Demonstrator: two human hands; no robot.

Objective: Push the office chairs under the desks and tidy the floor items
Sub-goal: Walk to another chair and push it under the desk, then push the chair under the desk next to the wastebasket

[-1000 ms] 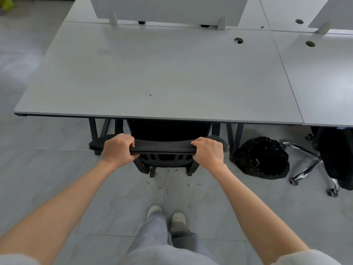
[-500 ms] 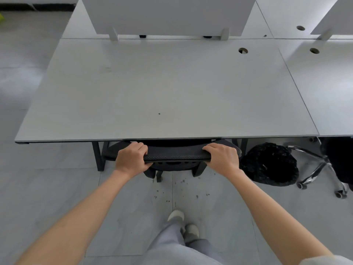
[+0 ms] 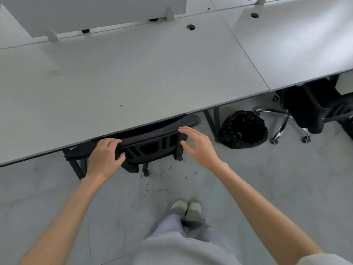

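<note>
A black mesh office chair [image 3: 150,142] stands tucked under the grey desk [image 3: 133,79]; only the top of its backrest and a bit of its frame show past the desk edge. My left hand [image 3: 105,157] grips the left part of the backrest top. My right hand [image 3: 196,146] hovers just off the right end of the backrest, fingers spread, holding nothing. A second black chair [image 3: 313,109] with a chrome star base sits partly under the neighbouring desk at the right.
A bin lined with a black bag [image 3: 242,129] stands on the floor beside the desk leg [image 3: 212,121]. Small dark crumbs [image 3: 168,175] dot the grey tile floor in front of the chair. My feet [image 3: 187,207] stand just behind. A white divider panel [image 3: 91,14] runs along the desk's back.
The chair has gone further under the desk. My right hand has let go of the backrest and opened. The view has tilted and swung toward the right.
</note>
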